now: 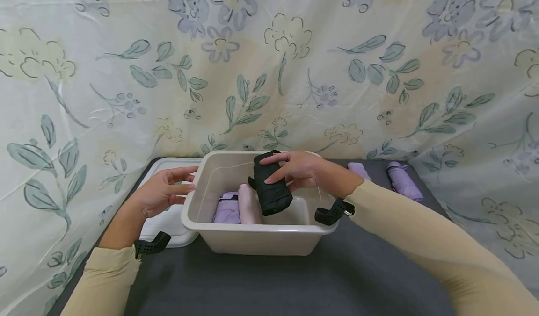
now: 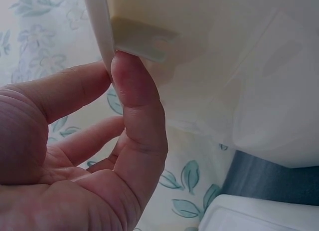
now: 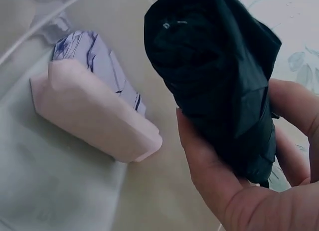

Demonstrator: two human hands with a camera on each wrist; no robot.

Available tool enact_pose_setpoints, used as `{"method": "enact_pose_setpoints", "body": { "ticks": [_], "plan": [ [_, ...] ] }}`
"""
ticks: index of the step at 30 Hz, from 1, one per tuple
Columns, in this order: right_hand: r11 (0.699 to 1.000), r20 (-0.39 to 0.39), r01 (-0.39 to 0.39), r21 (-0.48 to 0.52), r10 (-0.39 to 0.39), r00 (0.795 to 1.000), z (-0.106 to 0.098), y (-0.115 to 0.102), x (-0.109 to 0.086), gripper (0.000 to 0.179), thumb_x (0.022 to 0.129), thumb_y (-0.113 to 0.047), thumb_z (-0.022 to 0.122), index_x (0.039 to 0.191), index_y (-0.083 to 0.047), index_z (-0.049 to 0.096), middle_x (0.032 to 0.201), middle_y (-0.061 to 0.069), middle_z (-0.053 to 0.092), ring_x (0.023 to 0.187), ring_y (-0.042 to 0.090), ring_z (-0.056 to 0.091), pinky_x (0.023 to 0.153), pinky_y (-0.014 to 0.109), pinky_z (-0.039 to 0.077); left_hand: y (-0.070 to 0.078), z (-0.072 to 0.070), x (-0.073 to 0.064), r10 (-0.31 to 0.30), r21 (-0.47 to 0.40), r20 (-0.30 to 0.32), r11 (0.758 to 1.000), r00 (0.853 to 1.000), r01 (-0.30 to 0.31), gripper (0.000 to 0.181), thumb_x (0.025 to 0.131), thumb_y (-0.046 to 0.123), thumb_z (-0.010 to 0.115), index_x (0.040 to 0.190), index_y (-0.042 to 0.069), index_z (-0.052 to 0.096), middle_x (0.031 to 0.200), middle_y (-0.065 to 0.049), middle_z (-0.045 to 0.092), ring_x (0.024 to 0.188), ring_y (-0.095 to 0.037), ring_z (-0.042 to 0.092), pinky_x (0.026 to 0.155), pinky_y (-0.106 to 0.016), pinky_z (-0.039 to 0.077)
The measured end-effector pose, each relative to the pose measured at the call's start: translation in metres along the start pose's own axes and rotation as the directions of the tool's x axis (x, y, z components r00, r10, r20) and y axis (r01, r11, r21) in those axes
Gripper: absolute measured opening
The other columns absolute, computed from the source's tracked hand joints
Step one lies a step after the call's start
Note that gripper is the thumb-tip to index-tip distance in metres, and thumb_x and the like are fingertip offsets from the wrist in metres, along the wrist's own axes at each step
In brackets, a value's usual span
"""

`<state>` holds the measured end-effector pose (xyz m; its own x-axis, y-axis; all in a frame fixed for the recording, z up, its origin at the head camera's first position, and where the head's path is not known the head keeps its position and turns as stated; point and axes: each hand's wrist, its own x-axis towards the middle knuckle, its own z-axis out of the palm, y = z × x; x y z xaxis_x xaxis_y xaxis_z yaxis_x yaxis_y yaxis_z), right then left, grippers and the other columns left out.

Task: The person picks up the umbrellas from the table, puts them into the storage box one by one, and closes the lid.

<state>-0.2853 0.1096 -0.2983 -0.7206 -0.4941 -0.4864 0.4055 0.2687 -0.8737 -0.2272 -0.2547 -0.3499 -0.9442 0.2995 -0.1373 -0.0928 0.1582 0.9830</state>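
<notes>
Right hand (image 1: 296,168) clamped round black folded umbrella (image 1: 273,187), tilted over beige tub (image 1: 261,240); left hand (image 1: 166,194) pinches its left rim. Purple bundle (image 1: 228,209) and pink bundle (image 1: 248,204) sit left inside, tub floor showing to their right.

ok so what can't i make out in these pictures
- Head view: right part of the white lid, hidden behind the beige bin.
- Head view: near end of the purple bundle by the right sleeve, which hides it.
- Right wrist view: white marks on the black roll, too small to read.
</notes>
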Motion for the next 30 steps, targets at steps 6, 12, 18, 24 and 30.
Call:
{"method": "enact_pose_setpoints", "body": {
  "ticks": [6, 12, 18, 24, 30],
  "plan": [
    [0.998, -0.018, -0.014, -0.054, 0.013, 1.0, 0.006, 0.003, 0.01, 0.065, 0.084, 0.006, 0.078, 0.141, -0.02, 0.063, 0.142, 0.015, 0.06, 0.115, 0.034, 0.068, 0.089, 0.047, 0.06, 0.0, 0.0, -0.003, 0.023, -0.011, 0.011, 1.0, 1.0, -0.022, 0.066, 0.098, 0.008, 0.067, 0.156, -0.002, 0.036, 0.121, 0.004, 0.063, 0.101, -0.011, 0.07, 0.082, -0.032, 0.062],
    [0.992, -0.057, -0.04, -0.122, 0.034, 0.998, 0.012, 0.005, 0.017, 0.062, 0.081, 0.001, 0.083, 0.137, -0.022, 0.066, 0.139, 0.015, 0.061, 0.111, 0.032, 0.07, 0.088, 0.045, 0.061, 0.0, 0.0, -0.004, 0.029, -0.019, 0.017, 0.999, 0.999, -0.029, 0.067, 0.098, 0.007, 0.067, 0.157, -0.003, 0.035, 0.119, 0.001, 0.062, 0.099, -0.011, 0.07, 0.082, -0.032, 0.062],
    [0.986, -0.085, -0.053, -0.156, 0.04, 0.996, 0.015, 0.006, 0.023, 0.06, 0.08, -0.002, 0.085, 0.134, -0.022, 0.069, 0.139, 0.015, 0.061, 0.109, 0.032, 0.07, 0.088, 0.044, 0.061, 0.001, 0.0, -0.004, 0.028, -0.018, 0.019, 0.999, 0.999, -0.028, 0.069, 0.098, 0.007, 0.067, 0.158, -0.002, 0.033, 0.116, 0.0, 0.061, 0.098, -0.011, 0.07, 0.082, -0.032, 0.062],
    [0.979, -0.074, -0.068, -0.19, 0.055, 0.996, 0.017, 0.006, 0.03, 0.058, 0.081, -0.003, 0.085, 0.133, -0.02, 0.07, 0.14, 0.015, 0.059, 0.109, 0.032, 0.069, 0.09, 0.045, 0.061, 0.0, -0.001, -0.003, 0.024, -0.019, 0.013, 1.0, 1.0, -0.024, 0.068, 0.099, 0.007, 0.067, 0.157, -0.002, 0.033, 0.117, 0.001, 0.062, 0.097, -0.011, 0.07, 0.082, -0.032, 0.062],
    [0.977, -0.051, -0.091, -0.195, 0.082, 0.995, 0.019, 0.008, 0.038, 0.06, 0.082, 0.001, 0.082, 0.137, -0.018, 0.066, 0.142, 0.017, 0.059, 0.112, 0.033, 0.069, 0.096, 0.049, 0.058, -0.001, -0.001, -0.001, 0.024, -0.01, 0.013, 1.0, 1.0, -0.023, 0.068, 0.099, 0.009, 0.067, 0.157, -0.001, 0.034, 0.118, 0.0, 0.062, 0.098, -0.012, 0.07, 0.083, -0.032, 0.062]
  ]
}}
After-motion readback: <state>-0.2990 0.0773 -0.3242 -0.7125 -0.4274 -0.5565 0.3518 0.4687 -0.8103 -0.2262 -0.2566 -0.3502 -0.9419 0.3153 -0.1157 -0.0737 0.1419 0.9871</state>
